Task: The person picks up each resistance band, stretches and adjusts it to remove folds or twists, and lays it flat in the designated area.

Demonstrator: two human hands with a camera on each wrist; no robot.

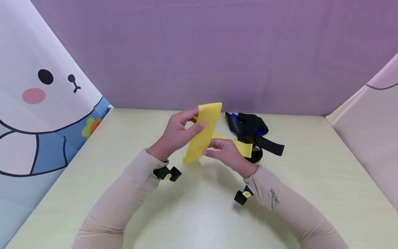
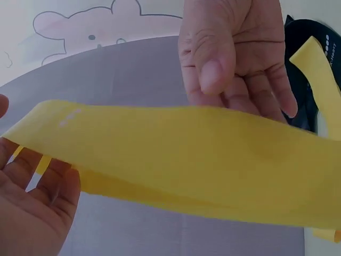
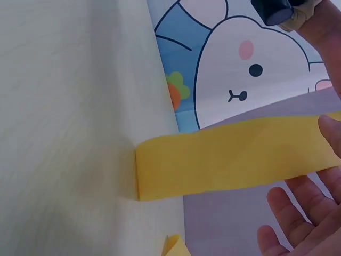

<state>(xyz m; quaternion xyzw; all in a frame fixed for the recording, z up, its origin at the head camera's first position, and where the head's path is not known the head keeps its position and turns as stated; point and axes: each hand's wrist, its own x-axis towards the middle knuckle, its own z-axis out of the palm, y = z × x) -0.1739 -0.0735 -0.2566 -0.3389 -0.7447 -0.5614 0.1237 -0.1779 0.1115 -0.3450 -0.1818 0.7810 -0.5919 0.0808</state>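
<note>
A wide yellow resistance band loop (image 1: 203, 133) hangs tilted over the table, its lower end close to the tabletop. My left hand (image 1: 180, 129) pinches its upper part, thumb on the front face; in the left wrist view, fingers (image 2: 53, 178) of this hand reach inside the loop. Beside the band's right edge is my right hand (image 1: 225, 152), its fingers loosely bent. In the left wrist view the right hand (image 2: 234, 58) has its thumb apart from the band, and its fingertips pass behind the band's edge; contact is unclear.
Behind my right hand lies a pile of black bands (image 1: 248, 126) with blue parts, one strap stretching right. Another yellow strip (image 1: 244, 148) lies by it. A purple cloth wall (image 1: 199, 55) closes the table's (image 1: 199, 214) back, with printed cloth at both sides.
</note>
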